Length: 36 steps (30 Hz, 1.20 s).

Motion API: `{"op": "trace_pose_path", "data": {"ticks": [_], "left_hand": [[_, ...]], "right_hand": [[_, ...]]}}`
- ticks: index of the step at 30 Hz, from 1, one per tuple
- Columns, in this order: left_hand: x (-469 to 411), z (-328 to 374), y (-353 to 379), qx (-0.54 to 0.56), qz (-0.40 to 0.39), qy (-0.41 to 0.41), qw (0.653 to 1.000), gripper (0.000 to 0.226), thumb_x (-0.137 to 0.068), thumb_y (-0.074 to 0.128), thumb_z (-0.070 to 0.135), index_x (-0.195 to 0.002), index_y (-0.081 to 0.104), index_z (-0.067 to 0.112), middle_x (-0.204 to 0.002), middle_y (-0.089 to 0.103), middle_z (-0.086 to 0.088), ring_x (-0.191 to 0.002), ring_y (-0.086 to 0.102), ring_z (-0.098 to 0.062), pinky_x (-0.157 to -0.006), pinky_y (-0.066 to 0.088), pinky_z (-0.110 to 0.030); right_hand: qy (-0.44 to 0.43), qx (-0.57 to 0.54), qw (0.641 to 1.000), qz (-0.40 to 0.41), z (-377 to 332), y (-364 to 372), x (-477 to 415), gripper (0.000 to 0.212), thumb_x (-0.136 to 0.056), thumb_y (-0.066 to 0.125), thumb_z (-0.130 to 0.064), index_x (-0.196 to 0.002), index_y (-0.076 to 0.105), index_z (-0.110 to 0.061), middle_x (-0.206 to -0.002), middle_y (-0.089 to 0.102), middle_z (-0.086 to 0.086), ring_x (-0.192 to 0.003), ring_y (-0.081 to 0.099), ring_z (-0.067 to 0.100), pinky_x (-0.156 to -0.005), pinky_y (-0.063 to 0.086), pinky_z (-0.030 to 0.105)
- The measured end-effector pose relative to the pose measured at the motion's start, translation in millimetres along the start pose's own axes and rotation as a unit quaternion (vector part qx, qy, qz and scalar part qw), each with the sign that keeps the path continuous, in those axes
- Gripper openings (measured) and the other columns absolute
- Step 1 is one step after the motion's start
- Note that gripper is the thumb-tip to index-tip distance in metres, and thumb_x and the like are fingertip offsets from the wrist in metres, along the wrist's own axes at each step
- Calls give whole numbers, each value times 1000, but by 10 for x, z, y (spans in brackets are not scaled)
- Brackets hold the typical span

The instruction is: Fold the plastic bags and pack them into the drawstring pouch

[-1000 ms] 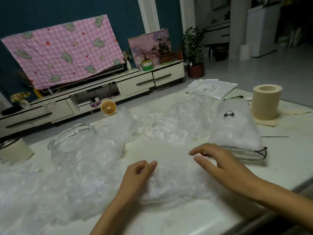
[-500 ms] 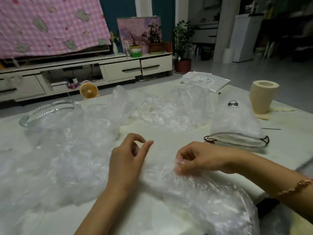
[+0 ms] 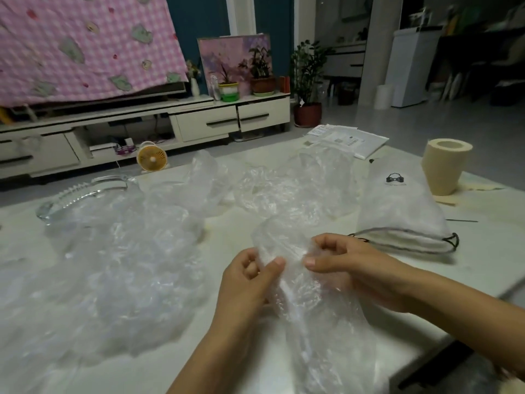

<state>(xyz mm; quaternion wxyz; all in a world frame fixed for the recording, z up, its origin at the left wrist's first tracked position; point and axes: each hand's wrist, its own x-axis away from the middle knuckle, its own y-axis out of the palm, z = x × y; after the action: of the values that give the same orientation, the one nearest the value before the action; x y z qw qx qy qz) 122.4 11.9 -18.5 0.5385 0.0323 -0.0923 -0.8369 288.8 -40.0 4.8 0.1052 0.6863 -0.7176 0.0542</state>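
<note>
both hands are up now: the left hand [image 3: 250, 280] and the right hand [image 3: 349, 268] each pinch the top edge of the clear crinkled plastic bag [image 3: 312, 322] between thumb and curled fingers, thumbs nearly meeting. a second ago those hands lay spread on it, flat on the pale counter [image 3: 483, 268]; now the bag is lifted, its body trailing down toward the person. that looks like the start of a fold: edge gathered, nothing creased yet. the white fabric drawstring pouch with a bow-tie logo [image 3: 403, 220] lies just beyond the right hand, mouth toward it. left of the left hand sprawls a heap of more clear bags [image 3: 113, 265], unfolded, so most of the job seems ahead.
</note>
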Motion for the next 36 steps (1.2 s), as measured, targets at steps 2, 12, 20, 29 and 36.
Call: {"op": "trace_pose_path", "data": {"ticks": [2,12,20,29,36], "left_hand": [[2,16,12,-37,14,49,998,16,-86,64,8,-101,63,11,-87,74,-6,-76,71,-20,-63,55,-24],[-11,88,-79,176,14,-48,983,24,-75,46,3,-93,61,0,-99,66,-15,-89,63,-29,-73,54,-35],[111,92,-41,52,-143,-126,980,25,-89,49,11,-105,66,1,-91,70,-13,-75,68,-22,-60,57,-28],[-41,30,-177,-4,-51,-147,988,20,-96,44,18,-90,61,10,-66,70,5,-62,67,-7,-61,55,-20],[7,45,-166,-73,-14,-105,992,17,-97,45,19,-90,54,7,-55,60,8,-47,56,-2,-45,45,-12]], "right_hand": [[13,-3,999,-47,0,48,-15,36,-76,69,-8,-112,63,-7,-105,71,8,-95,68,20,-83,54,30],[-79,40,996,0,-47,188,-54,48,-77,41,26,-51,65,-7,-79,69,4,-68,65,7,-64,50,13],[-133,115,984,24,20,181,-72,55,-77,38,21,-61,72,-18,-83,71,-2,-83,61,22,-79,49,37],[-372,646,665,-39,102,-54,261,94,-68,73,-26,-146,21,-20,-152,24,7,-140,17,17,-114,10,28],[-562,548,620,-6,264,228,147,27,-95,44,-18,-97,69,-9,-93,67,6,-86,53,21,-73,39,30]]}}
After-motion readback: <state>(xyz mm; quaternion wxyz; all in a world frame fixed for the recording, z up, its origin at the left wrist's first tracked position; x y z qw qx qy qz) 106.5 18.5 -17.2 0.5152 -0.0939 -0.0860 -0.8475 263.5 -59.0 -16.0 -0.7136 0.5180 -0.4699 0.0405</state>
